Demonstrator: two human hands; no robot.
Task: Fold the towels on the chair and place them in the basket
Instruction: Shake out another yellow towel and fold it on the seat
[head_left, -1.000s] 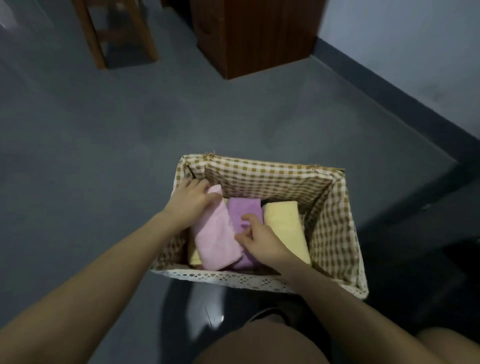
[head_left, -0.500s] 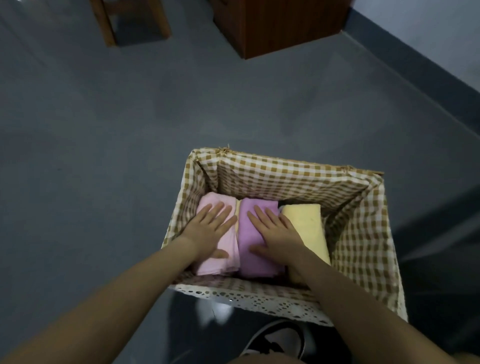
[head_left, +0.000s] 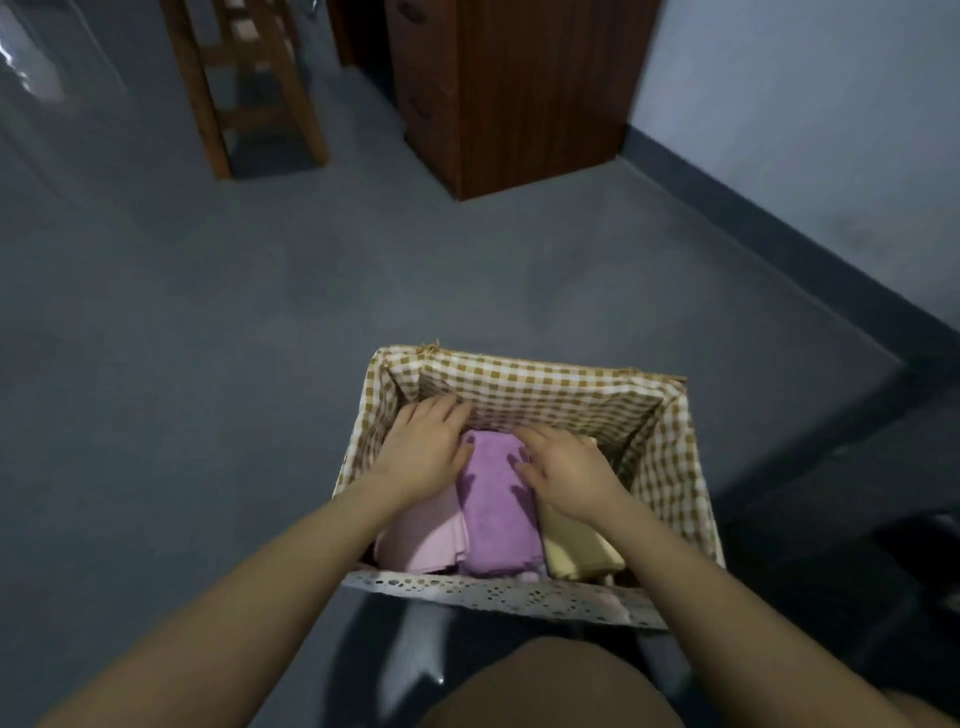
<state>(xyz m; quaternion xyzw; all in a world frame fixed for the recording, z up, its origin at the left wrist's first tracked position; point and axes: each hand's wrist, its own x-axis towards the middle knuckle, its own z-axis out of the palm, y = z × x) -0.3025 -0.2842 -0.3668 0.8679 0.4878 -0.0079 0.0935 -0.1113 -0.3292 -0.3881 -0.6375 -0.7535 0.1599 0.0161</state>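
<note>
Three folded towels are seen side by side inside the basket (head_left: 670, 457), which is lined with brown-and-white checked cloth and stands on the grey floor (head_left: 208, 364). A pale pink towel (head_left: 415, 540) lies at the left, a purple towel (head_left: 493, 504) in the middle and a yellow towel (head_left: 576, 551) at the right, each touching its neighbour. The left hand (head_left: 423, 452) is laid on the far end of the pink towel, its fingers loosely extended toward the basket's far wall and its thumb resting on the edge of the purple towel. The right hand (head_left: 563, 465) is spread flat, palm down, over the far end of the yellow towel, with its fingers reaching onto the purple towel. Nothing is gripped by either hand; both are relaxed and pressed on the cloth. A wooden chair (head_left: 249, 88) and a dark wooden cabinet (head_left: 519, 93) are seen well beyond the basket.
</note>
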